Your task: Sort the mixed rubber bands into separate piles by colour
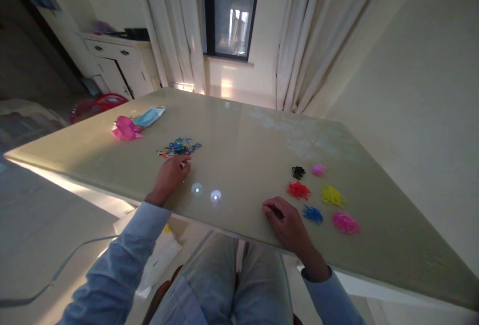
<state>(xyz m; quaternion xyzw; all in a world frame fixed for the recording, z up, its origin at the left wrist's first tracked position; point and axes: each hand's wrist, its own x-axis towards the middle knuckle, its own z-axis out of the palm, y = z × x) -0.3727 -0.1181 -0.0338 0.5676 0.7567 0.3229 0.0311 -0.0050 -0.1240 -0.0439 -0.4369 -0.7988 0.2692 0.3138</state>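
Note:
My left hand (172,175) is at the near edge of a mixed pile of small thin strands (181,146), mostly blue and black with some yellow and red, perhaps rubber bands. Its fingers are curled together, and anything between them is too small to make out. Near the table's front edge rests my right hand (286,220), closed, its fingertips hiding whatever they may hold. Single-colour heaps lie beyond and beside it: blue (313,214), red (299,190), black (298,172), yellow (333,195), bright pink (346,223) and lighter pink (318,170).
A glossy pale table (239,165) spans the view, with light reflections between my hands. Crumpled pink material (126,128) and a blue face mask (150,115) lie at the far left. Behind stand a white cabinet (116,61) and curtains (174,26).

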